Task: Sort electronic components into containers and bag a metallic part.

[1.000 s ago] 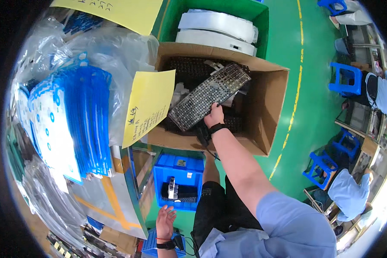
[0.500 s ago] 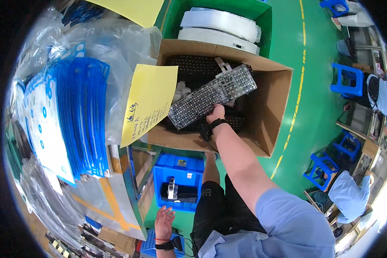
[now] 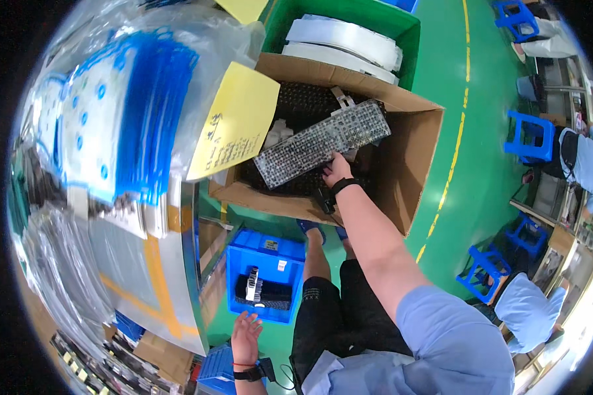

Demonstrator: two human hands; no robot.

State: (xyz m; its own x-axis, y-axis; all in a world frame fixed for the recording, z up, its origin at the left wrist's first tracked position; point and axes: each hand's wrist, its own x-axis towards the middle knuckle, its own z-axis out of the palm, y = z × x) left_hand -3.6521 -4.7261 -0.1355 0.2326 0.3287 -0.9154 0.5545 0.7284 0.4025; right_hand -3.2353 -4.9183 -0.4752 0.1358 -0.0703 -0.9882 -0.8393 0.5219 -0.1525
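Note:
My right hand (image 3: pixel 337 170) reaches into a cardboard box (image 3: pixel 412 171), its fingers closed on the lower edge of a keyboard (image 3: pixel 310 150). The keyboard is a long slab with rows of small dark and pale squares, apparently under clear wrapping. It lies tilted, its right end higher in the view. Under it are dark textured pieces (image 3: pixel 303 99) and white parts (image 3: pixel 278 133). My fingertips are partly hidden by the keyboard. My left hand (image 3: pixel 246 337) hangs open and holds nothing, close to a blue bin (image 3: pixel 234 280) with a white-and-black piece (image 3: pixel 253 284) inside.
Behind the box stands a green crate (image 3: pixel 408 39) with long white panels (image 3: pixel 339 36). At left, a yellow sheet (image 3: pixel 237 118) hangs beside a stack of blue-edged sheets (image 3: pixel 155 118) and clear plastic wrapping. Blue stools (image 3: pixel 530 135) and seated people (image 3: pixel 583 161) line the right side.
My view has shifted slightly, so the stack, yellow sheet and blue bin sit differently in it. My right hand stays at the keyboard's lower edge; my left hand remains open.

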